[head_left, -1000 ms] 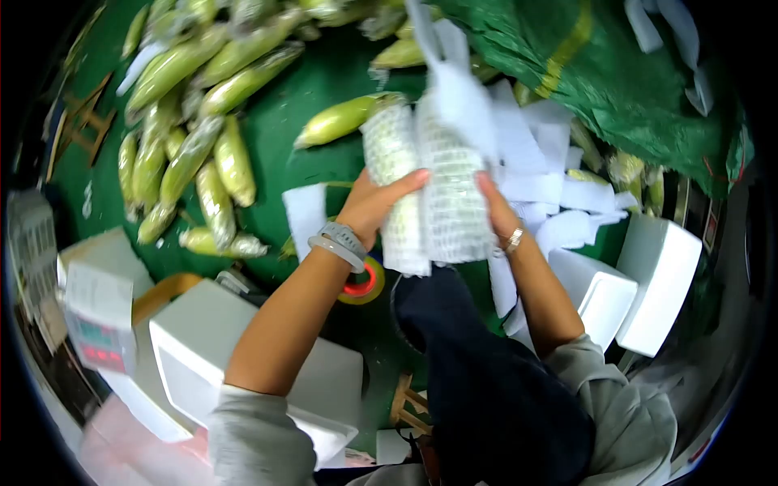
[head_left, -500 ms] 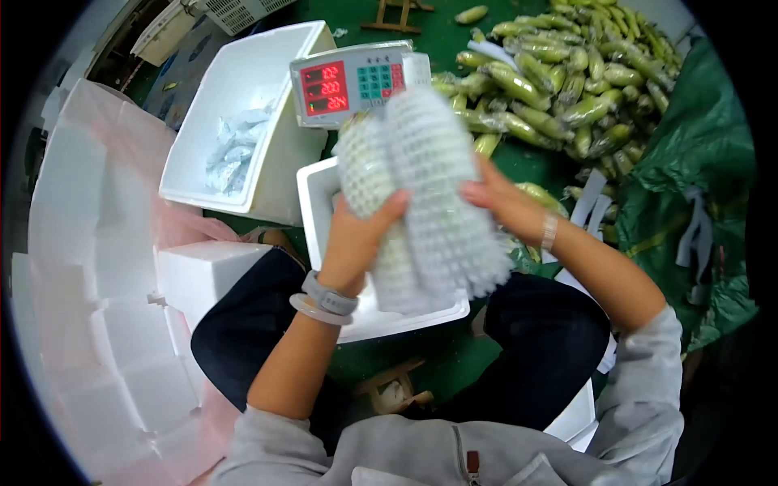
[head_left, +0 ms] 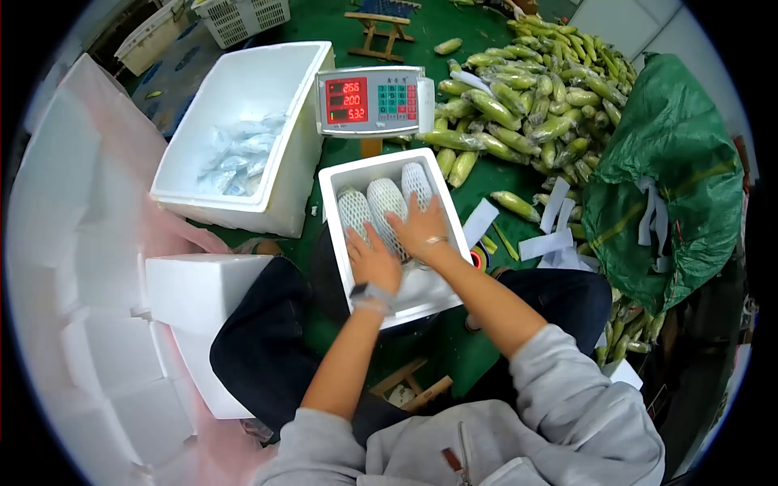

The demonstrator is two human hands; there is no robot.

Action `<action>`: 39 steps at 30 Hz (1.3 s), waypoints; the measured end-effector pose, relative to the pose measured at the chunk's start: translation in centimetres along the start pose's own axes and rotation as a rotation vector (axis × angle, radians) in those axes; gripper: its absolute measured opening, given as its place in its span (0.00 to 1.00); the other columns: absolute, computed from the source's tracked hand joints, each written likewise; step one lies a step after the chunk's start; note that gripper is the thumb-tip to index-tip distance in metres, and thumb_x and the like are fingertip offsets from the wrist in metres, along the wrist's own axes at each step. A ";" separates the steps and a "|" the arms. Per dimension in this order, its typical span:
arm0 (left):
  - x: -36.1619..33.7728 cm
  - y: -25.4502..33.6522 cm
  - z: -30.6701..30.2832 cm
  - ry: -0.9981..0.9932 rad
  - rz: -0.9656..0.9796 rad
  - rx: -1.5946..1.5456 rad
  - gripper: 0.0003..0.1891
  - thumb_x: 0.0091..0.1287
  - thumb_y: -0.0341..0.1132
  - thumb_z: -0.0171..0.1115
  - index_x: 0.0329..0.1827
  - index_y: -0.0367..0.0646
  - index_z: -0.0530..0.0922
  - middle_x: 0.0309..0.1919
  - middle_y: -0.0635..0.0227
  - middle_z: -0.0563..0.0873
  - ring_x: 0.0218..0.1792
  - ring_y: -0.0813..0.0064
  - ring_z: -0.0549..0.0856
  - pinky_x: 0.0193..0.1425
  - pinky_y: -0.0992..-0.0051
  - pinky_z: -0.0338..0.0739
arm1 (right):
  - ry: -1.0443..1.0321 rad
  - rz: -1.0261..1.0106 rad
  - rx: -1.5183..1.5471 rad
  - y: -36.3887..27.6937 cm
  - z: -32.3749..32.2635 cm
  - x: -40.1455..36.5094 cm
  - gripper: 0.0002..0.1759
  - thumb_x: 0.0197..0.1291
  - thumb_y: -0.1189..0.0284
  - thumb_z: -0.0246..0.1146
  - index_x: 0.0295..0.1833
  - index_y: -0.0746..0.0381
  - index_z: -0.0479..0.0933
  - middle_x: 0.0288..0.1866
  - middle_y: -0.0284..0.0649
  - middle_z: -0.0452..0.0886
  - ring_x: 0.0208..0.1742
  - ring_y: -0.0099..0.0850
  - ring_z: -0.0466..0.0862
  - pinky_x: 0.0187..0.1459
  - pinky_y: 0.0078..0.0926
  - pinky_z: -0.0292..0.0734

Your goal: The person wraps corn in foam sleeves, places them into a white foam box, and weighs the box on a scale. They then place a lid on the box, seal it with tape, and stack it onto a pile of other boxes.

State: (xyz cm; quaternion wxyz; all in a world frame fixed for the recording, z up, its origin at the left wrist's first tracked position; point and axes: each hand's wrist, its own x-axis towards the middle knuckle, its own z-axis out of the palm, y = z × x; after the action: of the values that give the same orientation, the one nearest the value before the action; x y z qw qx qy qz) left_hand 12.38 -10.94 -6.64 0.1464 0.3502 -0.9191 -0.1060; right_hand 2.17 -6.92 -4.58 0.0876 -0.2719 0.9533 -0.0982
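Note:
Three ears of corn [head_left: 383, 198] in white foam netting lie side by side in a white foam box [head_left: 442, 306] between my knees. My left hand [head_left: 374, 266] rests with fingers spread over the left and middle ears. Across the middle and right ears, my right hand [head_left: 421, 229] lies flat, fingers apart. Both hands press on top without gripping. Their palms and wrists hide the ears' near ends. Just beyond the box, a scale display [head_left: 373, 104] shows red digits.
A larger foam box [head_left: 284, 190] with silvery-blue packs [head_left: 239, 158] stands left. Plastic-wrapped corn [head_left: 551, 105] is heaped at the back right, beside a green sack [head_left: 648, 170]. Stacked foam boxes [head_left: 117, 356] line my left. White strips [head_left: 547, 243] and a roll of tape [head_left: 480, 259] lie right.
The netted ears, held up in both hands before, now lie in the foam box. My hands have let go of their grip and spread over them. The scale's digits have changed.

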 end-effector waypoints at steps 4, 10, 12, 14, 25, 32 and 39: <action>-3.8 3.0 -11.1 0.043 0.204 -0.040 0.28 0.55 0.36 0.60 0.57 0.33 0.66 0.57 0.45 0.67 0.51 0.46 0.73 0.58 0.61 0.64 | 0.199 -0.284 0.352 6.8 -9.9 -5.2 0.30 0.57 0.55 0.56 0.58 0.66 0.66 0.60 0.60 0.61 0.60 0.53 0.64 0.59 0.37 0.61; -10.6 -1.5 -14.9 0.259 -0.272 -0.690 0.06 0.59 0.29 0.58 0.31 0.34 0.78 0.24 0.58 0.81 0.25 0.66 0.82 0.31 0.74 0.74 | 0.293 -0.216 0.538 14.2 -11.4 -15.2 0.18 0.52 0.69 0.60 0.49 0.65 0.74 0.49 0.48 0.74 0.50 0.43 0.75 0.52 0.32 0.69; -11.6 -1.8 -16.1 0.242 -0.340 -0.725 0.08 0.62 0.30 0.55 0.31 0.32 0.78 0.20 0.62 0.81 0.22 0.75 0.81 0.28 0.79 0.72 | 0.222 -0.218 0.631 15.0 -10.8 -17.0 0.19 0.48 0.71 0.62 0.48 0.65 0.75 0.46 0.47 0.76 0.49 0.41 0.76 0.51 0.30 0.69; -12.1 -2.6 -16.2 0.225 -0.347 -0.728 0.10 0.64 0.31 0.53 0.32 0.31 0.77 0.18 0.63 0.80 0.22 0.79 0.80 0.26 0.83 0.70 | 0.168 -0.261 0.621 14.4 -10.7 -17.5 0.19 0.48 0.70 0.63 0.48 0.64 0.75 0.45 0.46 0.76 0.48 0.41 0.76 0.49 0.30 0.69; -11.6 -4.5 -15.7 0.199 -0.402 -0.819 0.10 0.63 0.32 0.55 0.31 0.32 0.77 0.16 0.66 0.79 0.20 0.83 0.78 0.25 0.84 0.68 | 0.222 -0.456 0.651 7.1 -9.4 -11.6 0.16 0.54 0.71 0.59 0.48 0.64 0.74 0.46 0.45 0.75 0.47 0.42 0.75 0.49 0.30 0.69; -10.8 -3.3 -13.7 0.016 -0.445 -0.873 0.09 0.61 0.33 0.59 0.33 0.33 0.77 0.15 0.66 0.78 0.19 0.83 0.77 0.24 0.83 0.69 | 0.136 -0.510 0.630 2.8 -5.7 -5.4 0.17 0.54 0.72 0.57 0.51 0.63 0.72 0.49 0.48 0.73 0.49 0.45 0.74 0.50 0.31 0.68; -5.4 0.5 -4.2 -0.065 -0.244 -0.505 0.30 0.54 0.32 0.60 0.60 0.35 0.60 0.50 0.39 0.71 0.45 0.47 0.76 0.48 0.62 0.72 | 0.029 -0.403 0.155 -0.3 2.4 -2.2 0.30 0.50 0.73 0.57 0.62 0.55 0.62 0.56 0.61 0.63 0.52 0.53 0.68 0.50 0.39 0.67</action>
State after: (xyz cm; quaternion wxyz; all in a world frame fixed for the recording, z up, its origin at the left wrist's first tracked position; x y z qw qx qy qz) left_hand 17.32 -7.30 -3.65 0.1856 0.4071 -0.8188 -0.3597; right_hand 4.71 -6.35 -6.56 0.0734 -0.4479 0.8704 -0.1907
